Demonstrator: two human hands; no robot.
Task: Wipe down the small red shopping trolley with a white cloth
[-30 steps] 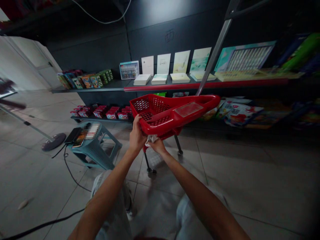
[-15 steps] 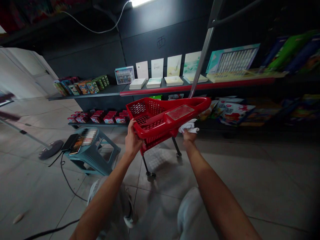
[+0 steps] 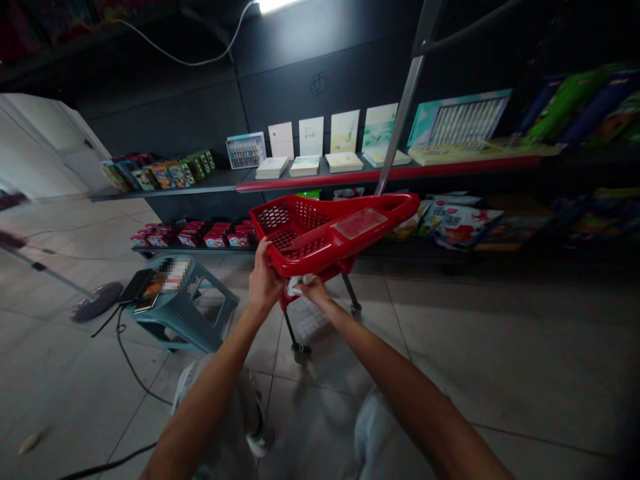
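Observation:
In front of me stands a small red shopping cart [image 3: 345, 233] with a perforated basket, a loop handle pointing right and black legs on casters. My left hand [image 3: 264, 279] grips the basket's rim at its near left corner. My right hand [image 3: 314, 289] is closed around a crumpled white cloth [image 3: 295, 285], pressed to the cart's near side low under the rim, close beside my left hand. Part of the cloth is hidden behind the fingers and the rim.
A grey-blue plastic stool [image 3: 200, 300] at left carries a phone-like black device [image 3: 137, 285] with a cable. Behind the cart, a shelf [image 3: 320, 179] holds books and boxes, with snack bags [image 3: 460, 223] below. A metal pole [image 3: 400, 127] slants behind the handle. A round stand base [image 3: 97, 301] sits far left.
My right hand has moved left with the white cloth along the cart's underside, from below the handle to near my left hand. My left hand keeps its grip on the rim.

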